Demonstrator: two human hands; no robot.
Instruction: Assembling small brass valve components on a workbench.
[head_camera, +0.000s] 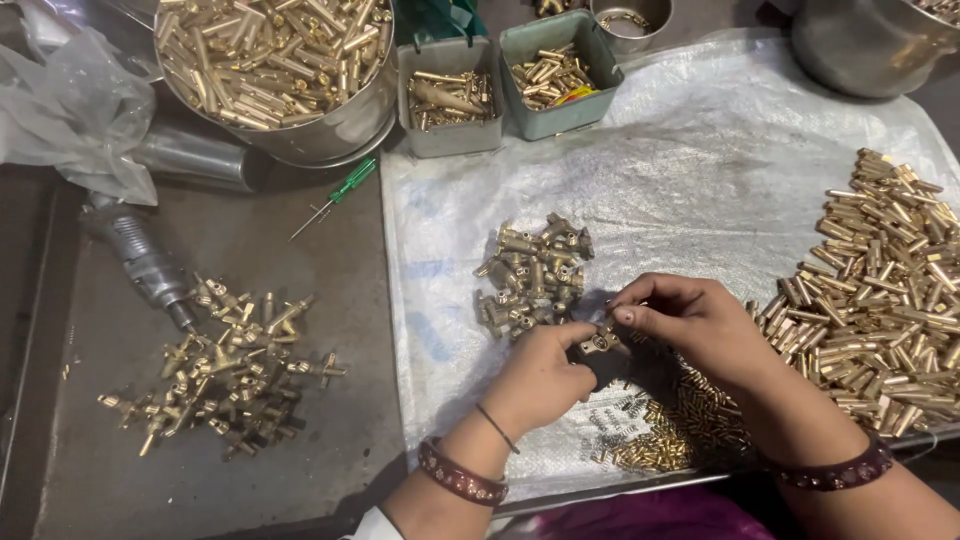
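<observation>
My left hand (545, 378) pinches a small brass fitting (600, 341) low in the middle of the view. My right hand (690, 325) meets it from the right, its fingertips closed on the same fitting. Just beyond the hands lies a small heap of brass valve bodies (533, 275) on a white woven sheet (680, 170). Under my right wrist sit small brass pins (690, 420) and a few springs (612, 415). Both wrists wear dark bangles.
A large pile of brass tubes (880, 290) lies at the right. Assembled brass fittings (225, 375) are scattered on the metal tray at the left, near a powered tool (140, 255) and a green screwdriver (335, 195). A steel bowl (340, 130) and two grey bins (450, 140) of brass parts stand behind.
</observation>
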